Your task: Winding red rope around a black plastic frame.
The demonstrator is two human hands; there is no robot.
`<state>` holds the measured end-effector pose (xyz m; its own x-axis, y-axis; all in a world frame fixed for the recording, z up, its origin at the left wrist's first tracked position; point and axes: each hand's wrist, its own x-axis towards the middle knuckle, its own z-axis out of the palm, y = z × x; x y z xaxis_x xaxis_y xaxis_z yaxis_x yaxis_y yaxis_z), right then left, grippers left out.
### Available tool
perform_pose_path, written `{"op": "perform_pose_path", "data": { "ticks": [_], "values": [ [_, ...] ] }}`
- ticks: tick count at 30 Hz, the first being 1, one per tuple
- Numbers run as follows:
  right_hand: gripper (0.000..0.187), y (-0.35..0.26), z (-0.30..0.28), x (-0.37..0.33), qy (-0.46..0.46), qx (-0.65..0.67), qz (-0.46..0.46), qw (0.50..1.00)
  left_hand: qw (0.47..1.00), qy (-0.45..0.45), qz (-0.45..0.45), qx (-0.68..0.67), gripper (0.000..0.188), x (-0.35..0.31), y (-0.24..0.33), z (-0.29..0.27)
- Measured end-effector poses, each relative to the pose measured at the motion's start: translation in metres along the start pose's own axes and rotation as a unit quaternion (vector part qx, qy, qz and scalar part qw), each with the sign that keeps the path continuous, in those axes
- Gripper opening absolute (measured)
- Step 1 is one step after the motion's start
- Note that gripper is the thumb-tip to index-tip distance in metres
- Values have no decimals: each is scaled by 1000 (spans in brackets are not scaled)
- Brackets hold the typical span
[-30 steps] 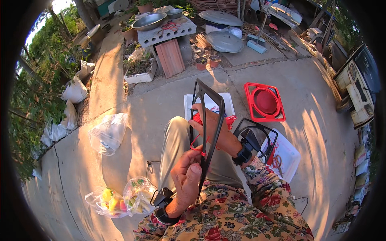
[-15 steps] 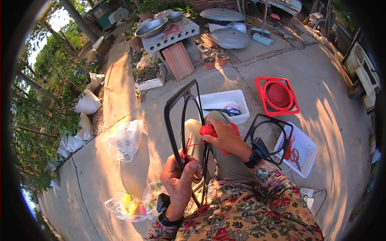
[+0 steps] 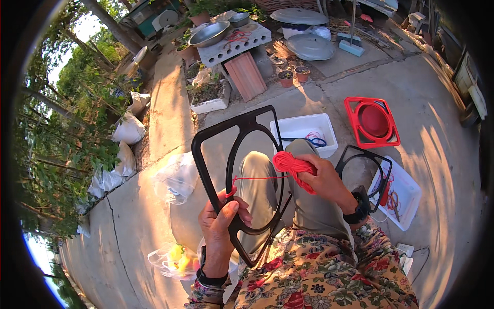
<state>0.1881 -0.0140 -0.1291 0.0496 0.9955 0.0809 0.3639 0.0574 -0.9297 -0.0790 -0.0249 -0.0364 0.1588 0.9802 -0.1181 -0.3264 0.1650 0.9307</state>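
Observation:
My left hand (image 3: 220, 224) grips the side of a black square frame (image 3: 246, 121) with a round ring inside it, tilted upright over my knees. Just above the left fingers, red cord is wrapped round the ring's bar. From there a single strand runs nearly level to a bundle of red cord (image 3: 292, 166). My right hand (image 3: 327, 183) is closed round that bundle, above my right knee and apart from the frame. The right fingertips are partly hidden by the hand and cord.
A white tray (image 3: 329, 135) holds blue-handled scissors (image 3: 318, 141) beyond my knees. To the right are a red frame (image 3: 354, 122), another black frame (image 3: 368, 151) and a second white tray (image 3: 410, 206). Plastic bags (image 3: 177, 177) lie on the left.
The right hand has moved right with the cord bundle, away from the frame, showing more of it. The black frame has turned to face me more. The view has shifted slightly left.

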Motion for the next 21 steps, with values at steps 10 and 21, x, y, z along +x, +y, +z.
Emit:
{"op": "perform_pose_path", "data": {
  "ticks": [10,21],
  "values": [
    [34,-33,118,51,-190,407,13,893,995,11,-80,-60,33,-2,-7,-29],
    [33,-18,126,67,-155,238,16,959,977,0,-137,-165,32,34,-74,-65]
  ]
}}
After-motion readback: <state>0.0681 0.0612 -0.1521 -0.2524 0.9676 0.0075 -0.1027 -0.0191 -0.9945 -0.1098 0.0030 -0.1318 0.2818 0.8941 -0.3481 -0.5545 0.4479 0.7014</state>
